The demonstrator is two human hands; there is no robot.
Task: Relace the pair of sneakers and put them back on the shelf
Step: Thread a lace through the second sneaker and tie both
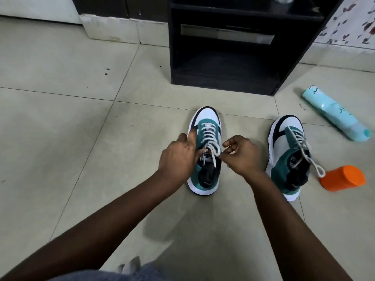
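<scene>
2 sneakers (205, 151) (288, 157) side by side before shelf (225, 47).

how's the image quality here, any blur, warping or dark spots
Head view: wide-angle warping bends the floor tile lines and tilts the black shelf; soft even light, faint shadow under the forearms; the shelf's inside is too dark to read; the left hand, right hand and laces look slightly soft; the frame edges smear.
</scene>
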